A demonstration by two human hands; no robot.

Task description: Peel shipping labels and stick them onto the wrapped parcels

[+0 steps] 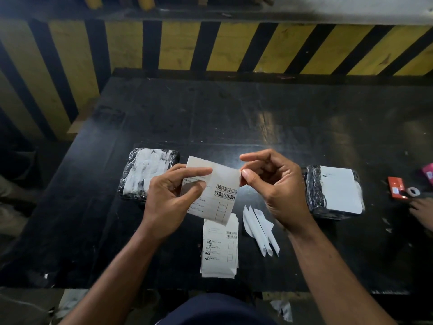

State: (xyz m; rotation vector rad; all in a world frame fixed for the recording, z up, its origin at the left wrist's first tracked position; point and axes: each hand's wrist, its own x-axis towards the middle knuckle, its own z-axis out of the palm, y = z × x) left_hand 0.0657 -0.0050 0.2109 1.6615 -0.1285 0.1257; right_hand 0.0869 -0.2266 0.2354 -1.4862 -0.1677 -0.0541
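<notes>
I hold a white shipping label (218,191) with barcodes above the black table. My left hand (171,200) grips its left edge between thumb and fingers. My right hand (276,186) pinches the label's upper right corner. A plastic-wrapped parcel (145,174) with a bare white top lies on the table behind my left hand. A second wrapped parcel (335,192) lies to the right with a white label on its top. A small stack of labels (220,252) rests on the table below my hands.
Several rolled white backing strips (260,231) lie right of the stack. A red box (397,187), a tape roll (413,191) and another person's hand (424,212) are at the right edge. A yellow-and-black striped wall (210,48) stands behind the black table (234,118).
</notes>
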